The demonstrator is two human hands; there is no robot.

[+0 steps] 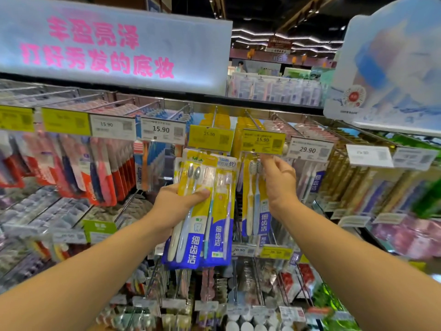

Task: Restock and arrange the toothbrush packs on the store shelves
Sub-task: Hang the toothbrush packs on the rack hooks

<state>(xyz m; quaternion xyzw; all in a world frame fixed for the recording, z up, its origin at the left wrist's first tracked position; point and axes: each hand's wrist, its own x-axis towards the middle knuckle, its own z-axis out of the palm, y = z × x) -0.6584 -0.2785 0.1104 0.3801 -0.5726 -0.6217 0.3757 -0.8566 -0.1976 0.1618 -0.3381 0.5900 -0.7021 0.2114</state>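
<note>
Bright overhead store light; edges blurred, warped.

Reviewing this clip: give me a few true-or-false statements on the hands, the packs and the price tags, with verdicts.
1. The left hand holds yellow-and-blue toothbrush packs. True.
2. The right hand hangs idle by the person's side. False: it reaches up to the hanging pack under the yellow 15.90 tag.
3. The white tag right of that one reads 29.90. True.
4. The held packs are red. False: yellow on top, blue below.
</note>
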